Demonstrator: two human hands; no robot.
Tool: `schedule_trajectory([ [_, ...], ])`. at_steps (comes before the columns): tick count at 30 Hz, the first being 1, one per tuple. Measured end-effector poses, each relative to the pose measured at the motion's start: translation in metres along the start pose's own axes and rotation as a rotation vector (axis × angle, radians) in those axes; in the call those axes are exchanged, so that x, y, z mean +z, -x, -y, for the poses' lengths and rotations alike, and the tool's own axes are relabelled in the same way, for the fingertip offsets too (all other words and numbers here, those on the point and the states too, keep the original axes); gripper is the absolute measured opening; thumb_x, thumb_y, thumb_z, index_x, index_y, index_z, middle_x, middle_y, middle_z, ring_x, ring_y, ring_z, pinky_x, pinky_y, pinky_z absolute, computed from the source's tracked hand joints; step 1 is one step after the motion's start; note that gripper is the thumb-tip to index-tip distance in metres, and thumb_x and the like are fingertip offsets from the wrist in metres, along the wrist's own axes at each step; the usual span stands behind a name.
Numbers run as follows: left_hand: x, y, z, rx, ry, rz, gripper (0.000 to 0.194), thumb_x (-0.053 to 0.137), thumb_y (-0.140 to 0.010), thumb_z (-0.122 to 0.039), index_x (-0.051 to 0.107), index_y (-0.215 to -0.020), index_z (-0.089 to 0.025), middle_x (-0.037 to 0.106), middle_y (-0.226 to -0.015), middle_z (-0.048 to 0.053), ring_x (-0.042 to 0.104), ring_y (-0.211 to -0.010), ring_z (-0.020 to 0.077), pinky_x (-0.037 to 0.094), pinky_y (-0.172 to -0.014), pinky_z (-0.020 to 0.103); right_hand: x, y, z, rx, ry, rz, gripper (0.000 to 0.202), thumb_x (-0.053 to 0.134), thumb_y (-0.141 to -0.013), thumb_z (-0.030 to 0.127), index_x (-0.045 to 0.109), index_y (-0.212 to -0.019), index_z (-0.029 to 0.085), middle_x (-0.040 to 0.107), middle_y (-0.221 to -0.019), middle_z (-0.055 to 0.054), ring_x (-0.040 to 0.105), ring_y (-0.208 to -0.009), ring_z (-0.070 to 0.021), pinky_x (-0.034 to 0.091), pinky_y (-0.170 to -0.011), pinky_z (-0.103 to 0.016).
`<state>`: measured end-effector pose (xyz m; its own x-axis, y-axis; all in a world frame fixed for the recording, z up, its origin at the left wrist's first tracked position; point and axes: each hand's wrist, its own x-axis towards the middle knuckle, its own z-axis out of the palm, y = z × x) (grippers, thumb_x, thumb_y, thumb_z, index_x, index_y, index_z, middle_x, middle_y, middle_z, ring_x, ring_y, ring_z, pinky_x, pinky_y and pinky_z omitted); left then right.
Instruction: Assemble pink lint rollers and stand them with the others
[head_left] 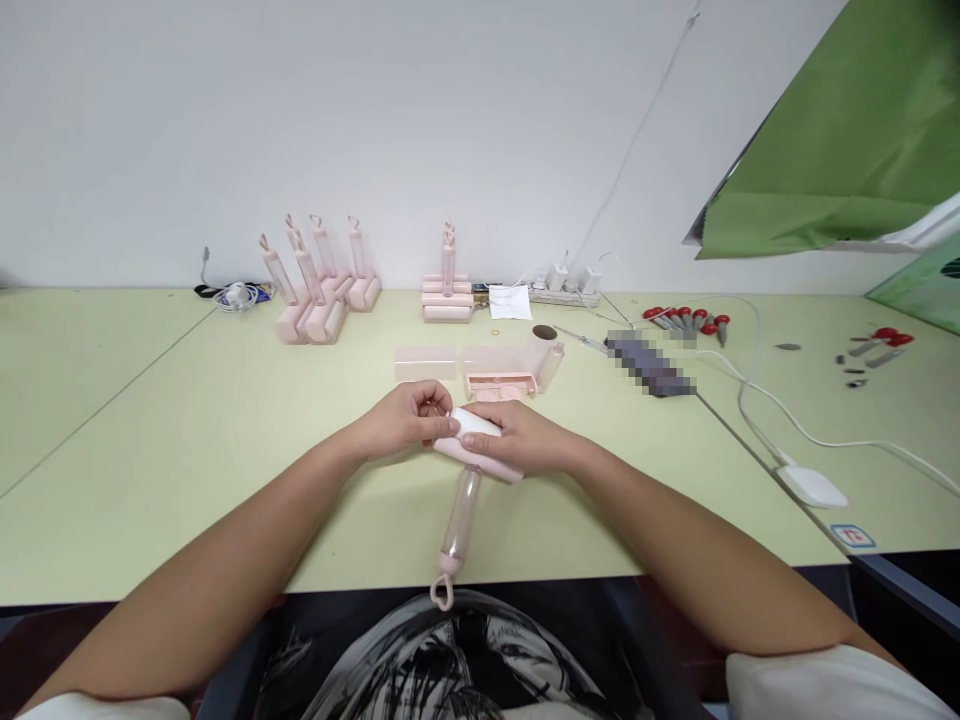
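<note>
Across the back of our workspace stands a plain white wall (375, 120), and before it stretches a pale yellow-green worktop (187, 480) crossed by dark seams. Near the middle of the worktop's front edge, we hold a smooth white cylindrical roll (482, 426) against a long pale pink plastic casing (487, 462); we cannot tell whether the roll is seated in it. Our left hand (416, 415) pinches the roll's left end between thumb and curled fingers. Our right hand (521, 437) grasps from the other side, its thumb pressed on the roll and its palm around the casing's right part. From the casing, a clear pink-tinted tubular handle (460, 525) slants toward us, its pink heart-shaped loop (442, 592) reaching past the front edge. Just beyond our hands lie an open pale pink plastic tray-like shell (501, 380), a flat pale pink rectangular piece (425, 363) and a pale pink roll with a brown hollow core (544, 335). Toward the back edge, left of centre, we see a cluster of pink rollers with upright clear handles (326, 318); a similar pink group (448, 308) sits at the middle of that edge, beside a small white paper sheet (510, 302). Toward the back right corner lie red-ended grey tools (682, 320), and near the right end of the front edge rests a white rounded charger (814, 487).
</note>
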<state>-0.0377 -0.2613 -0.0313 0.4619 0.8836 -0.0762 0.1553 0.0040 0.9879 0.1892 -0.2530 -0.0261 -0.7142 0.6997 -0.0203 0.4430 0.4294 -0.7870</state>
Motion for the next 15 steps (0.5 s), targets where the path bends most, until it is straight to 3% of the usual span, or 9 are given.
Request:
schedule_trajectory([
  [4, -0.0034, 0.0016, -0.0032, -0.027, -0.012, 0.046, 0.035, 0.084, -0.066, -0.033, 0.057, -0.083, -0.018, 0.056, -0.060, -0.004, 0.054, -0.053, 0.0103, 0.041, -0.052, 0.021, 0.0003, 0.0009, 0.0026, -0.006, 0.005, -0.022, 0.037, 0.061, -0.090, 0.049, 0.070, -0.111, 0.021, 0.070, -0.100, -0.004, 0.062, -0.089, -0.0217, 0.043, -0.074, -0.029],
  [9, -0.0015, 0.0026, -0.0063, 0.018, -0.032, 0.018, 0.032, 0.083, -0.065, -0.030, 0.056, -0.077, -0.017, 0.050, -0.058, -0.006, 0.045, -0.049, 0.0068, 0.033, -0.046, 0.018, 0.0017, 0.0009, 0.0025, 0.008, -0.028, -0.046, 0.038, 0.064, -0.087, 0.048, 0.072, -0.111, 0.020, 0.072, -0.099, -0.004, 0.063, -0.089, -0.0224, 0.044, -0.072, -0.029],
  [15, 0.0020, 0.0013, -0.0074, 0.059, -0.014, 0.034, 0.029, 0.080, -0.066, -0.027, 0.053, -0.073, -0.018, 0.048, -0.061, -0.006, 0.044, -0.053, 0.0067, 0.032, -0.047, 0.018, 0.0014, -0.0003, 0.0026, 0.012, -0.026, -0.038, 0.042, 0.065, -0.085, 0.053, 0.072, -0.110, 0.020, 0.071, -0.095, -0.004, 0.063, -0.087, -0.0229, 0.043, -0.069, -0.029],
])
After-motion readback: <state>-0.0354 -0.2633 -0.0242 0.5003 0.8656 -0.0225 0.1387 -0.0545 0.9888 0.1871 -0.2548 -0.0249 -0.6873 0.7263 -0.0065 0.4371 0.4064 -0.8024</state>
